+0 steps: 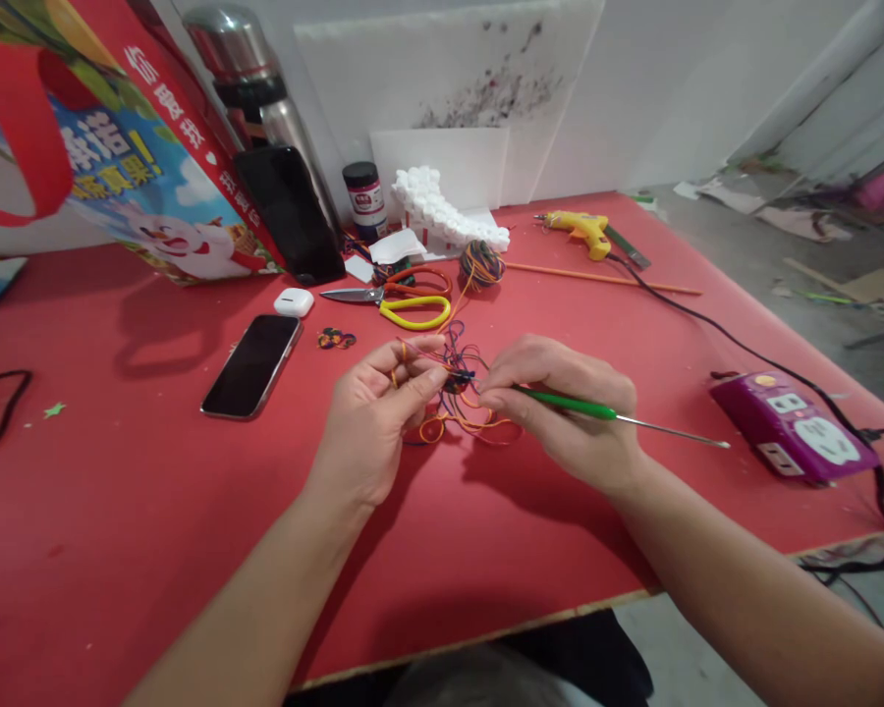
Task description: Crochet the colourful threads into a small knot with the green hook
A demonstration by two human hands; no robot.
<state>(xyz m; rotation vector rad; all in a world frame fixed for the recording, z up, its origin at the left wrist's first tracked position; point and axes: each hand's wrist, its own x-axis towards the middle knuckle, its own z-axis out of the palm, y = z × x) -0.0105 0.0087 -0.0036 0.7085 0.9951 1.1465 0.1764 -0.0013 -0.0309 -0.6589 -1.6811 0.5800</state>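
In the middle of the head view, my left hand pinches a small dark piece of crochet work, with orange yarn looped over its fingers. My right hand grips a crochet hook with a green handle. The hook's bare metal end points to the right, and its other end meets the work between my hands. Loose multicoloured yarn curls below and around the piece. A strand runs up from it to a yarn ball. Fingers partly hide the crochet work.
Scissors lie beyond my hands, near a small crocheted piece. To the left are a phone and a white earbud case. A yellow glue gun and a purple power strip with cables occupy the right side.
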